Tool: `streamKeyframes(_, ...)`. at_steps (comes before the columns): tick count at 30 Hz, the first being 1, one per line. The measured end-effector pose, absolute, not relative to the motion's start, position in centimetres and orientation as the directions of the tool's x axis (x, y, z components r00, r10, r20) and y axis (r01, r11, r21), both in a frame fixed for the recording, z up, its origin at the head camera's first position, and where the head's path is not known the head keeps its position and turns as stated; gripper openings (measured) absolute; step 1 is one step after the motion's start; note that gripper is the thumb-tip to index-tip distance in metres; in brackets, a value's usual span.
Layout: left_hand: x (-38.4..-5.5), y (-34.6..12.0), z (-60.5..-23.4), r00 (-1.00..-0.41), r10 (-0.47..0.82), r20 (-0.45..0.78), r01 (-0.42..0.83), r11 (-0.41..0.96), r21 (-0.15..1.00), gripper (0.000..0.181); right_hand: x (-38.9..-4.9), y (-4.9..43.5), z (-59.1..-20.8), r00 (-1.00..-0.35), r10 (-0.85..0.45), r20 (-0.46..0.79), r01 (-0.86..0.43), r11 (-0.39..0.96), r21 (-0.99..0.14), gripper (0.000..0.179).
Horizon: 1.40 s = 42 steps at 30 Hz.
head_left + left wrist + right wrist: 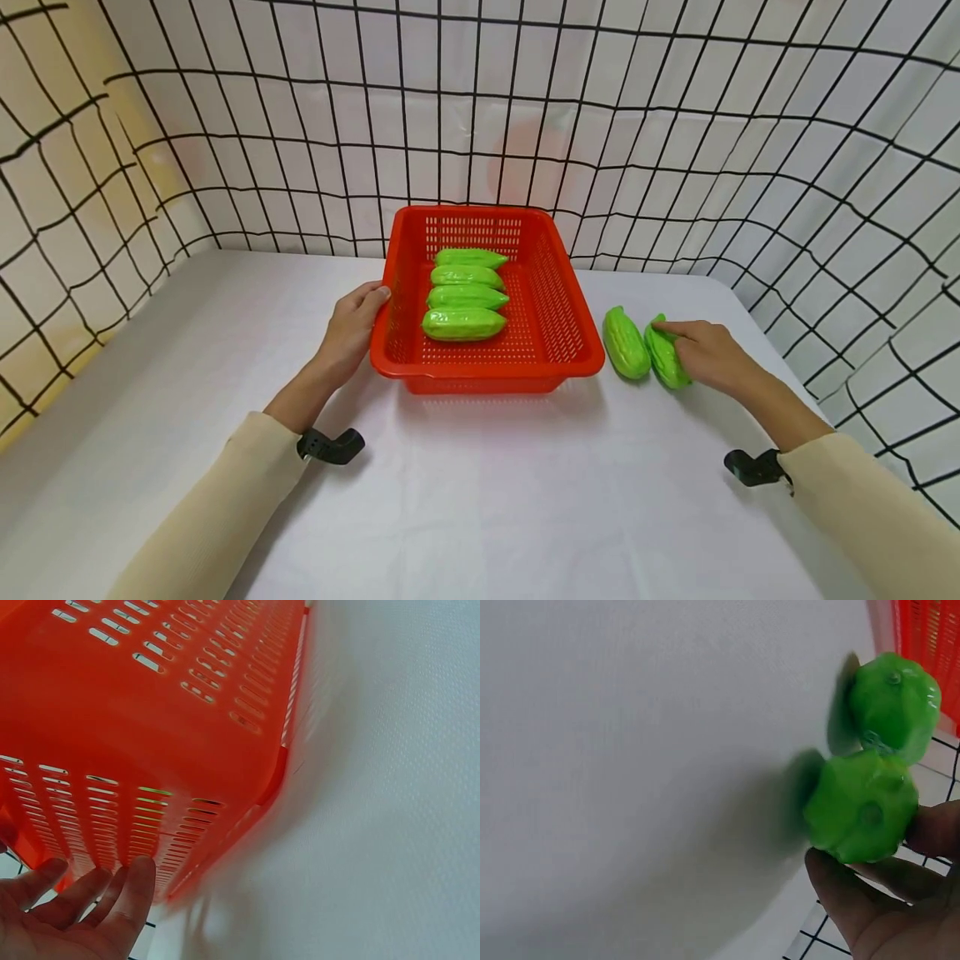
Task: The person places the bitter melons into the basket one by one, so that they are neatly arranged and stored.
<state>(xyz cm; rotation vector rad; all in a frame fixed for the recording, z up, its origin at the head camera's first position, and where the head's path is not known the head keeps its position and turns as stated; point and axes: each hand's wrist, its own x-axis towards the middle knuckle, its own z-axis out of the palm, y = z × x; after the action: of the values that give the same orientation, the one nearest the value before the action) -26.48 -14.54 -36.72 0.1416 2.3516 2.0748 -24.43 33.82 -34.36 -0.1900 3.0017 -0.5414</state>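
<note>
My left hand [352, 321] grips the left rim of a red plastic basket [487, 371], thumb over the edge. In the left wrist view its fingers [135, 900] lie against the slotted outer wall. Several glossy green ridged gourds [465, 324] lie in a column inside the basket, toward its left. To the basket's right, my right hand [708, 354] holds another green gourd [663, 358], index finger along its top. The right wrist view shows this gourd [862, 810] end-on, between thumb and fingers. A second loose gourd [626, 343] lies close beside it, nearer the basket.
A white cloth [480, 500] covers the table. Black wire mesh [450, 125] stands behind it and along both sides, with the right panel [862, 275] close to my right arm. Dark wrist devices [330, 447] sit at both sleeve cuffs.
</note>
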Motion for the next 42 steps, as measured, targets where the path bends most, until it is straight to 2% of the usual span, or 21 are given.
streamKeyframes(9, -26.3, -14.5, -36.7, -0.996, 0.069, 0.061, 0.070, 0.127, 0.989, 0.052, -23.4, 34.3, -33.6, -0.956, -0.218, -0.194, -0.166, 0.953, -0.253, 0.070)
streamKeyframes(16, -26.3, -14.5, -36.8, -0.996, 0.068, 0.060, 0.069, 0.140, 0.988, 0.052, -22.6, 34.4, -34.0, -0.943, -0.280, -0.180, -0.273, 0.960, -0.063, 0.079)
streamKeyframes(24, -26.4, -14.4, -36.8, -0.996, 0.063, 0.070, 0.078, 0.128, 0.989, 0.052, -21.7, 34.9, -33.5, -0.941, -0.306, -0.146, -0.300, 0.952, -0.057, 0.082)
streamKeyframes(31, -26.4, -14.6, -36.8, -0.996, 0.065, 0.064, 0.072, 0.131, 0.989, 0.052, -21.5, 35.1, -33.0, -0.933, -0.336, -0.133, -0.328, 0.942, -0.073, 0.071)
streamKeyframes(42, -26.6, -14.5, -37.0, -0.995, 0.067, 0.071, 0.079, 0.119, 0.990, 0.051, -20.7, 34.9, -33.7, -0.936, -0.293, -0.193, -0.276, 0.955, -0.110, 0.083)
